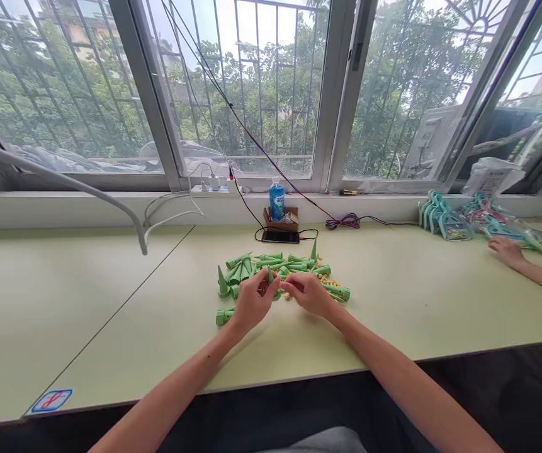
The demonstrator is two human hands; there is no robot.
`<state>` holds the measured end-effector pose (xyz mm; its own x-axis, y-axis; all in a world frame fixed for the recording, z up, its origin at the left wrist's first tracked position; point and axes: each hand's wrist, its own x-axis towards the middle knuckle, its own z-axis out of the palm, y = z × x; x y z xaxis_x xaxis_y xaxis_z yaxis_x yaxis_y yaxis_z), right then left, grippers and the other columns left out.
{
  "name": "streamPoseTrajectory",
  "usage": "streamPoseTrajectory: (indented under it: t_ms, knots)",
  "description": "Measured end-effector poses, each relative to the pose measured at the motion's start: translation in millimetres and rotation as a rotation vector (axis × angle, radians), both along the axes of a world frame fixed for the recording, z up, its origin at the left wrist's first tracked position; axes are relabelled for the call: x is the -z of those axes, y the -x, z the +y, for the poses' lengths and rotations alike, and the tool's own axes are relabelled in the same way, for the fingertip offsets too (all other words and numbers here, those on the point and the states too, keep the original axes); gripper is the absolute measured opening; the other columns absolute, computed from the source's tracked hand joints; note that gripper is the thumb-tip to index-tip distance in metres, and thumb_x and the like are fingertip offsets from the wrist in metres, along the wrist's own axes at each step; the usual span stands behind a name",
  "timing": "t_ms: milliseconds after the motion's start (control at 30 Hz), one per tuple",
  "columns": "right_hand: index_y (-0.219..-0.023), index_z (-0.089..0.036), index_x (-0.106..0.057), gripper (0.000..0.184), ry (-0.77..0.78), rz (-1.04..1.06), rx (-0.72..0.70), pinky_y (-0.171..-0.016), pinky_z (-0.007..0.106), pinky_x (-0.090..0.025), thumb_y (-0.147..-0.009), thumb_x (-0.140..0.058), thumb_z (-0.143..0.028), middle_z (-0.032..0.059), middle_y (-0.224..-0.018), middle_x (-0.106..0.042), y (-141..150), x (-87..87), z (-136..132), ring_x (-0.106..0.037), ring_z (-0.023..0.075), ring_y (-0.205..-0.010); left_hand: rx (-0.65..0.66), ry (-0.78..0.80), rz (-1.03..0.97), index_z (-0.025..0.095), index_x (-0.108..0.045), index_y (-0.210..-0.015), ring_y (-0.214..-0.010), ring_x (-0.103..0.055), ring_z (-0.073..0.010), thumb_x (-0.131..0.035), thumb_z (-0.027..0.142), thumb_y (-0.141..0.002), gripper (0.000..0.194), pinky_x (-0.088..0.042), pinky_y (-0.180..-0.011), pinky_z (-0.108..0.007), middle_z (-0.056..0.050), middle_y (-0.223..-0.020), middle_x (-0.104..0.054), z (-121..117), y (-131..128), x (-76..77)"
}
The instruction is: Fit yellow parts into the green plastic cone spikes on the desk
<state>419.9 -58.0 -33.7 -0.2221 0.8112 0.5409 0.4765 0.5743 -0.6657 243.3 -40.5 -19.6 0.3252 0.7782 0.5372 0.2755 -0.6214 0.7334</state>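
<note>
My left hand [254, 303] is closed around a green plastic cone [271, 275], which stands upright with its tip showing above the fingers. Close beside it, my right hand [309, 293] pinches with thumb and forefinger at the cone's side; whatever sits between those fingertips is too small to make out. Behind both hands lies a heap of green cones [241, 269], mixed with small yellow pieces [335, 290]. One green cone [223, 283] stands upright left of my left hand, and a green cone [225, 316] lies partly hidden near my left wrist.
A phone [281, 237] with cables lies behind the heap, before a small cardboard box [291, 221] holding a blue bottle [277, 200]. Teal hangers [445, 217] lie at the far right, near another person's hand [507, 250]. A white tube [110, 200] arches over the table's left.
</note>
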Motion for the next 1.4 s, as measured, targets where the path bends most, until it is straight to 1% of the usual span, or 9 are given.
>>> streamPoseTrajectory:
  t_ms: [167,367,467,800,867,1033,1100,1200,1400]
  knots:
    - [-0.063,-0.016,-0.054,0.047,0.028,-0.016,0.017,-0.052,0.023,-0.032,-0.098,-0.044,-0.046,-0.0015,-0.054,-0.052,-0.7,1.6,1.1,-0.043,0.0096,-0.05,-0.005,-0.021,0.001,0.018,-0.056,-0.079,-0.047,-0.038,-0.0075,-0.055,0.038,-0.09,0.023,-0.033,-0.045,-0.019,0.005,-0.058,-0.046,-0.5,-0.5,-0.7]
    - [-0.097,-0.018,-0.06,0.027,0.068,0.065,-0.046,-0.049,0.021,-0.036,-0.093,-0.055,-0.044,-0.0004,-0.073,-0.061,0.2,0.1,-0.5,-0.044,0.0078,-0.048,-0.042,-0.015,-0.03,0.018,-0.057,-0.081,-0.046,-0.041,-0.0081,-0.055,0.039,-0.091,0.023,-0.035,-0.045,-0.02,0.005,-0.058,-0.046,1.1,-0.7,0.1]
    - [-0.094,-0.017,-0.06,0.028,0.061,0.06,-0.054,-0.048,0.022,-0.037,-0.093,-0.055,-0.045,0.0005,-0.075,-0.061,0.7,0.2,-0.6,-0.044,0.0077,-0.047,-0.042,-0.013,-0.025,0.018,-0.056,-0.08,-0.046,-0.041,-0.0079,-0.055,0.038,-0.091,0.023,-0.034,-0.044,-0.02,0.005,-0.058,-0.044,0.9,-0.8,-0.1]
    - [-0.061,-0.018,-0.05,0.051,0.123,0.017,-0.019,-0.047,0.02,-0.038,-0.097,-0.044,-0.053,-0.0019,-0.05,-0.054,0.9,-0.8,-1.5,-0.048,0.0083,-0.041,0.002,0.0,-0.016,0.018,-0.055,-0.079,-0.047,-0.04,-0.0074,-0.055,0.038,-0.091,0.024,-0.034,-0.044,-0.019,0.005,-0.058,-0.048,0.2,-1.0,1.8]
    - [-0.062,-0.018,-0.051,0.05,0.14,0.03,-0.006,-0.044,0.02,-0.037,-0.098,-0.042,-0.052,-0.0023,-0.05,-0.054,0.7,-0.2,-1.4,-0.047,0.0076,-0.038,-0.005,0.002,-0.016,0.018,-0.055,-0.079,-0.047,-0.041,-0.0076,-0.055,0.038,-0.091,0.023,-0.034,-0.044,-0.019,0.005,-0.058,-0.047,0.3,-1.2,1.4]
    - [-0.091,-0.019,-0.059,0.033,0.198,0.096,-0.038,-0.039,0.02,-0.038,-0.095,-0.05,-0.05,-0.0024,-0.065,-0.062,0.1,-0.1,-3.2,-0.05,0.0075,-0.034,-0.051,0.0,-0.027,0.018,-0.056,-0.078,-0.046,-0.039,-0.0078,-0.055,0.038,-0.091,0.023,-0.034,-0.044,-0.021,0.006,-0.057,-0.043,0.4,-1.1,-0.5]
    - [-0.095,-0.019,-0.058,0.033,0.211,0.107,-0.066,-0.037,0.02,-0.039,-0.092,-0.053,-0.051,-0.0015,-0.068,-0.063,0.3,-0.8,-4.4,-0.052,0.0085,-0.036,-0.052,-0.004,-0.032,0.019,-0.056,-0.078,-0.046,-0.039,-0.0079,-0.054,0.038,-0.091,0.023,-0.034,-0.044,-0.021,0.006,-0.058,-0.043,0.2,-1.1,-1.0]
    - [-0.087,-0.018,-0.057,0.035,0.219,0.098,-0.075,-0.036,0.02,-0.038,-0.091,-0.054,-0.053,-0.0009,-0.069,-0.063,0.7,-1.6,-5.2,-0.051,0.0077,-0.035,-0.047,-0.018,-0.023,0.019,-0.055,-0.078,-0.046,-0.039,-0.0077,-0.054,0.038,-0.091,0.023,-0.034,-0.044,-0.021,0.006,-0.058,-0.043,-0.1,-1.2,-0.4]
    - [-0.065,-0.018,-0.052,0.048,0.214,0.032,-0.049,-0.04,0.02,-0.038,-0.096,-0.044,-0.054,-0.0029,-0.051,-0.057,1.0,-0.5,-4.1,-0.047,0.0069,-0.032,-0.016,-0.032,-0.009,0.018,-0.055,-0.079,-0.048,-0.041,-0.0075,-0.054,0.038,-0.092,0.023,-0.033,-0.045,-0.019,0.005,-0.06,-0.046,0.3,-1.5,2.2]
